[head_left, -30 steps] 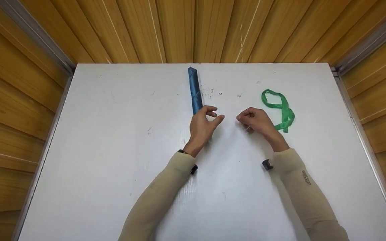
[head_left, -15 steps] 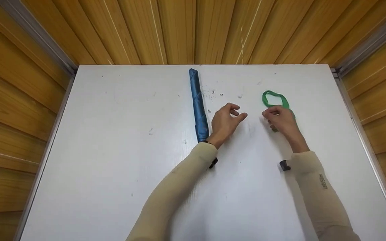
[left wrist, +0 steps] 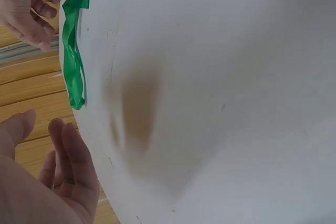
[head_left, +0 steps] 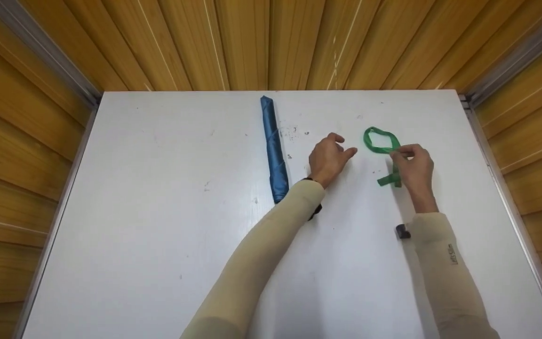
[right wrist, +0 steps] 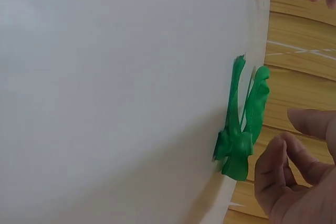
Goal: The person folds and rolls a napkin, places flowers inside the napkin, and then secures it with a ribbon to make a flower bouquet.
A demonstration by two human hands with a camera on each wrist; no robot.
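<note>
A green ribbon lies on the white table at the right, laid in a loop with crossed short ends. My right hand hovers close over it, overlapping part of it in the head view. From the right wrist view, thumb and forefinger stand apart beside the ribbon, with nothing between them. My left hand is in the air left of the loop, fingers relaxed and thumb spread, holding nothing. The left wrist view has the ribbon beyond the left fingertips.
A long rolled blue cloth, satiny in look, lies lengthwise on the table, left of my left hand. My left forearm passes close to its near end. Wood-patterned panels stand behind the table and along both sides.
Both hands have moved right, away from the blue roll and toward the green ribbon. The right hand now overlaps the ribbon. Roll and ribbon lie as before.
</note>
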